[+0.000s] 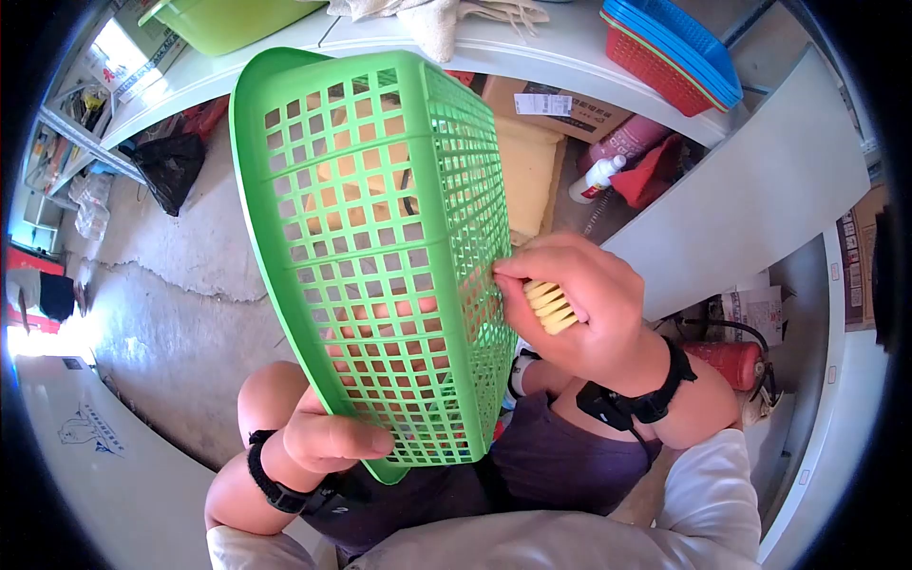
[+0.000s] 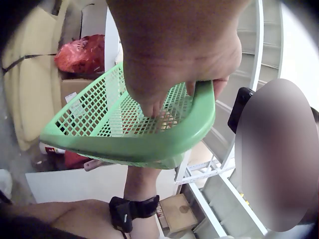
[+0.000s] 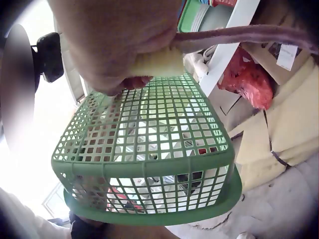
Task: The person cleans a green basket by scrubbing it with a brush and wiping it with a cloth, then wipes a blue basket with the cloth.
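A green plastic basket [image 1: 427, 237] with square holes stands on its side above the lap in the head view. The left hand [image 1: 332, 437] grips its rim at the lower left, thumb outside, fingers showing through the holes. The right hand [image 1: 579, 294] holds a brush with pale yellow bristles [image 1: 551, 306] against the palm, its thumb and finger at the basket's base. In the left wrist view the left hand [image 2: 184, 64] holds the basket rim [image 2: 199, 119]. The right wrist view has the right hand [image 3: 119, 55] over the basket [image 3: 149, 169], beside the pale brush [image 3: 159, 63].
A white shelf [image 1: 380, 47] at the back bears a light green tub [image 1: 223, 21], a cloth [image 1: 432, 24] and stacked blue and red baskets [image 1: 665, 57]. Beneath it are a cardboard box [image 1: 589, 112] and a white bottle [image 1: 598, 179]. A red extinguisher [image 1: 727, 363] lies right.
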`<state>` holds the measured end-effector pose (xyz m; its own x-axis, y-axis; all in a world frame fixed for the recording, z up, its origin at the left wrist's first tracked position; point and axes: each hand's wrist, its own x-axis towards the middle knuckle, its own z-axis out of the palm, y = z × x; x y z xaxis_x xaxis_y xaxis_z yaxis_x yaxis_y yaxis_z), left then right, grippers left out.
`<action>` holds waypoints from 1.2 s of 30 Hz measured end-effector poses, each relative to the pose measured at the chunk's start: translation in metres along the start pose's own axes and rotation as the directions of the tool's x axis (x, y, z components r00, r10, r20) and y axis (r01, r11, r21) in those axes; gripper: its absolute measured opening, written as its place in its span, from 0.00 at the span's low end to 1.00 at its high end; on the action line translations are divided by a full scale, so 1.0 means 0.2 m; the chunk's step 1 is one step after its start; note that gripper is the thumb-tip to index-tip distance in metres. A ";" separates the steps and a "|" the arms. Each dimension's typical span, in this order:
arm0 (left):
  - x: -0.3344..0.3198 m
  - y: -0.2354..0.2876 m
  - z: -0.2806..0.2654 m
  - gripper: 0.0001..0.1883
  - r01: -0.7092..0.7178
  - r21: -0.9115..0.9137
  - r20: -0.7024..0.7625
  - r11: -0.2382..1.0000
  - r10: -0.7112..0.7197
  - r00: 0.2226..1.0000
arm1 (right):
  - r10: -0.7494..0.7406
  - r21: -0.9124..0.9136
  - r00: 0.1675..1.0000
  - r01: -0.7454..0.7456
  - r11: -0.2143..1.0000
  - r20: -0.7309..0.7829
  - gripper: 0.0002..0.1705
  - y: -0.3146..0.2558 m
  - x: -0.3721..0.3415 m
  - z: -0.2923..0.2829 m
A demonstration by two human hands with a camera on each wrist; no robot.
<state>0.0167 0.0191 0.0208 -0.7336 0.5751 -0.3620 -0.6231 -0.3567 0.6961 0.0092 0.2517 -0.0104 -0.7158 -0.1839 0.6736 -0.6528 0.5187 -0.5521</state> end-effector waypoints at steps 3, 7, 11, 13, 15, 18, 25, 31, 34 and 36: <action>-0.01 0.02 0.01 0.49 0.041 0.005 -0.005 0.999 -0.041 0.999 | 0.003 -0.034 1.000 -0.003 0.999 -0.007 0.16 -0.02 0.00 -0.01; -0.03 0.03 0.02 0.50 0.085 0.025 -0.008 0.996 -0.085 0.996 | 0.042 -0.039 0.997 -0.040 0.998 0.063 0.16 -0.02 0.01 -0.02; -0.05 0.02 -0.01 0.50 0.139 0.093 -0.038 0.986 -0.136 0.990 | 0.121 0.001 0.986 -0.122 0.993 0.113 0.17 -0.01 0.00 -0.02; -0.06 0.00 -0.04 0.49 0.143 0.169 -0.052 0.975 -0.136 0.989 | 0.160 0.017 0.981 -0.163 0.987 0.113 0.17 -0.01 -0.01 -0.01; -0.06 -0.01 -0.04 0.49 0.140 0.235 -0.036 0.962 -0.135 0.990 | 0.204 0.031 0.970 -0.210 0.977 0.131 0.16 -0.01 -0.01 -0.01; -0.06 0.01 -0.04 0.50 0.160 0.243 0.006 0.957 -0.167 0.986 | 0.333 0.103 0.931 -0.349 0.932 0.147 0.14 -0.01 -0.02 0.00; 0.00 -0.09 -0.16 0.49 -0.108 0.439 0.334 0.892 -0.050 0.941 | 0.456 0.269 0.869 -0.493 0.827 0.192 0.12 0.00 -0.01 0.02; -0.01 -0.06 -0.12 0.49 -0.044 0.358 0.227 0.933 -0.041 0.973 | 0.514 0.423 0.825 -0.562 0.711 0.234 0.09 -0.01 -0.01 0.00; -0.02 -0.05 -0.10 0.51 0.004 0.116 0.061 0.993 -0.011 0.998 | 0.577 0.519 0.778 -0.610 0.598 0.249 0.07 -0.03 0.00 -0.02; -0.02 -0.06 -0.14 0.50 -0.025 0.008 0.047 1.000 0.025 0.999 | 0.580 0.576 0.780 -0.593 0.563 0.236 0.06 -0.02 -0.01 -0.04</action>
<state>0.0195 0.0007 -0.0026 -0.7351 0.6003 -0.3150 -0.6023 -0.3648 0.7100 0.0149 0.2577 -0.0053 -0.9952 -0.0399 0.0890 -0.0856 -0.0797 -0.9931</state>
